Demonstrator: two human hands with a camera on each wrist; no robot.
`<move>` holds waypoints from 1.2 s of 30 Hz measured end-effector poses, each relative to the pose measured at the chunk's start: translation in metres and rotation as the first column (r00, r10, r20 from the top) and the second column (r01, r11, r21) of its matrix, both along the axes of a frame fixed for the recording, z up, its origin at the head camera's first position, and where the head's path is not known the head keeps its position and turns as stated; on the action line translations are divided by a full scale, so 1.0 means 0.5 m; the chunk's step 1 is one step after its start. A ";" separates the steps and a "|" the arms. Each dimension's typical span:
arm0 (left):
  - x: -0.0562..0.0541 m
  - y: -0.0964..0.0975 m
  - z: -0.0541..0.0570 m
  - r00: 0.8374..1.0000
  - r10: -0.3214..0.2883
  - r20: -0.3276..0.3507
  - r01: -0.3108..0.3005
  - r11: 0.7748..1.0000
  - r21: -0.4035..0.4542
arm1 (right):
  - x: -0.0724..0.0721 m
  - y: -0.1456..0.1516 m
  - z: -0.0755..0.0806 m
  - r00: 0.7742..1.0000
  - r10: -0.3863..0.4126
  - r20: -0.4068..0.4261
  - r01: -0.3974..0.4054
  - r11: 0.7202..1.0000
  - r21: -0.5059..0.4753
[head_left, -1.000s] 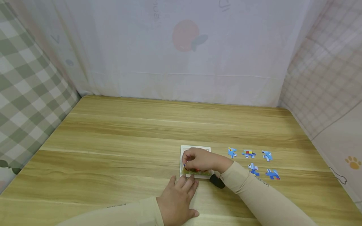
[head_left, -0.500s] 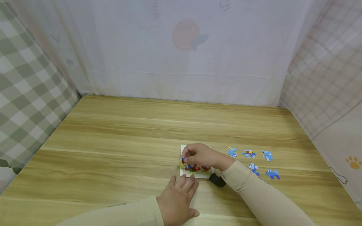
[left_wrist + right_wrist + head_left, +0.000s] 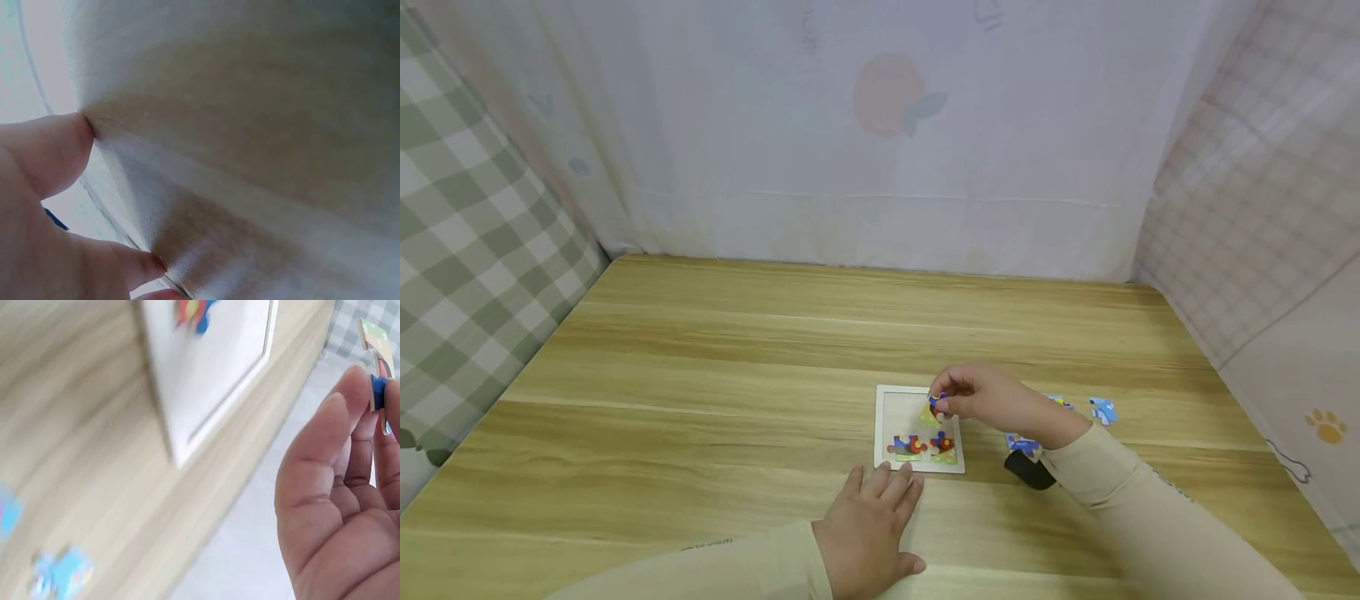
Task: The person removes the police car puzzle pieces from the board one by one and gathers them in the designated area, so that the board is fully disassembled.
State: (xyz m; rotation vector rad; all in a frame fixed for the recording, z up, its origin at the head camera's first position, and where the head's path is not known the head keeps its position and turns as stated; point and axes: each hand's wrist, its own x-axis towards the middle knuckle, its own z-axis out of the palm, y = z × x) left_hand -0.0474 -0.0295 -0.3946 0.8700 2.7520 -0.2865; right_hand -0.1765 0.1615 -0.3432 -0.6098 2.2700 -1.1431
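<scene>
In the head view a white puzzle tray (image 3: 878, 425) lies on the table with a red-and-blue jigsaw piece (image 3: 907, 447) and a second jigsaw piece (image 3: 943, 448) along its near side. My right hand (image 3: 1003, 404) pinches another jigsaw piece (image 3: 933, 411) between thumb and fingertips over the tray's right half. The right wrist view shows this held piece (image 3: 379, 394) on edge, above the tabletop. My left hand (image 3: 867, 533) lies spread on the table, fingertips right at the tray's near edge. Its thumb and a finger (image 3: 62, 150) press the wood in the left wrist view.
To the right of the tray lie several blue jigsaw pieces, including one at the far right (image 3: 1103, 410) and one beside the forearm (image 3: 1024, 446); my right arm hides others. A black wrist device (image 3: 1030, 471) sits under my right wrist. White curtain (image 3: 775, 225) hangs behind the wooden table (image 3: 715, 350).
My right hand has lifted a jigsaw piece out of the tray's near left corner and carried it to the right. My left hand has stayed in place.
</scene>
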 end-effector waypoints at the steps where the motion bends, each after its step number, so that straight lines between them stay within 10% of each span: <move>1: 0.001 0.000 0.000 1.000 0.001 -0.004 -0.001 1.000 0.006 | 0.000 0.011 0.004 1.000 -0.003 -0.006 0.003 1.000 0.004; 36: 0.005 -0.005 -0.004 1.000 0.006 -0.026 -0.005 0.999 0.044 | 0.074 0.185 -0.051 0.980 0.178 0.089 -0.184 0.980 0.070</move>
